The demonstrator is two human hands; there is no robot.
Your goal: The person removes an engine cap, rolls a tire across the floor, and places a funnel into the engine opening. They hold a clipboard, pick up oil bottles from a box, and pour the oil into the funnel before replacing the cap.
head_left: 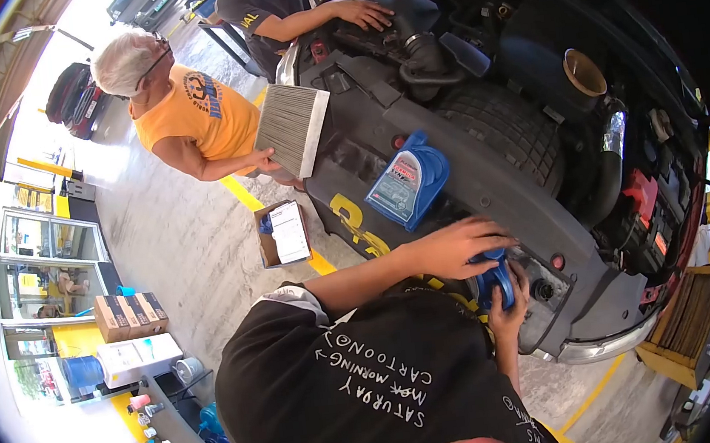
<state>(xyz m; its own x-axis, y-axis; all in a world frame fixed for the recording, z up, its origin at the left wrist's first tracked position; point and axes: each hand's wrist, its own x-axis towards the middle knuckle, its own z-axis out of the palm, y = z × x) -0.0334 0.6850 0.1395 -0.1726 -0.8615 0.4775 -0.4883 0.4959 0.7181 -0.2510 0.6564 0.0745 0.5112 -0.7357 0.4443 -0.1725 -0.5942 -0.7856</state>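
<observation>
Close in front of my black shirt, a blue plastic fluid bottle point(495, 281) is held between both hands at the front edge of the engine bay. My left hand point(460, 248) is closed over its top end, its fingers bent around the blue cap area. From the near side, my right hand point(509, 307) wraps around the body of the bottle, thumb against the blue plastic. A second blue bottle point(407, 184) with a printed label lies on the black front panel point(440, 132), beyond my left forearm.
A person in an orange shirt point(199, 108) holds a pleated air filter point(293, 129) at the left. Another person's hand point(362, 14) rests in the engine bay. An amber funnel point(584, 73) stands among engine parts. A cardboard box point(269, 248) sits on the floor.
</observation>
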